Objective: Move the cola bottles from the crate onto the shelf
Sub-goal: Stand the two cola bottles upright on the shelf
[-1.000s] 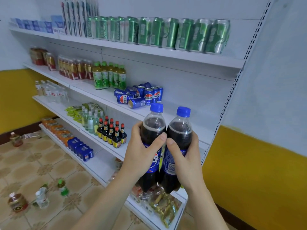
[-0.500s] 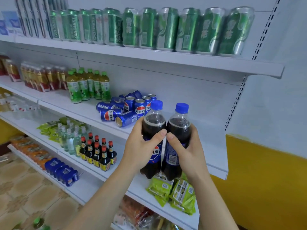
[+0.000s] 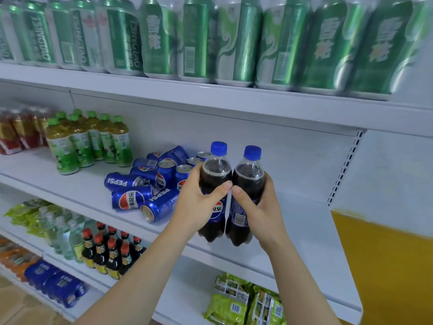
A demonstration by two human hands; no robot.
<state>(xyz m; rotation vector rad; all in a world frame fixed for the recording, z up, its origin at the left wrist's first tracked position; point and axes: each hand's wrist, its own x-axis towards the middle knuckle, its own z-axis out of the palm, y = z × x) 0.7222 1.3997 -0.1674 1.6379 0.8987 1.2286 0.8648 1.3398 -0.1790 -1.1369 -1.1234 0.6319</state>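
While both cola bottles (image 3: 228, 191) hang upright above the shelf (image 3: 293, 221) edge, left hand (image 3: 199, 202) and right hand (image 3: 260, 207) each wrap one mid-body. Full bottles likely handle heavy, stiff and smooth; labelled waist appears the soundest hold.

"PEPSI" reads upside down on two fallen blue cans (image 3: 121, 181), "可乐" on another can (image 3: 131, 200) and on the left cola bottle's label (image 3: 216, 208); "TSINGTAO" runs along the green top-shelf cans (image 3: 123, 41).
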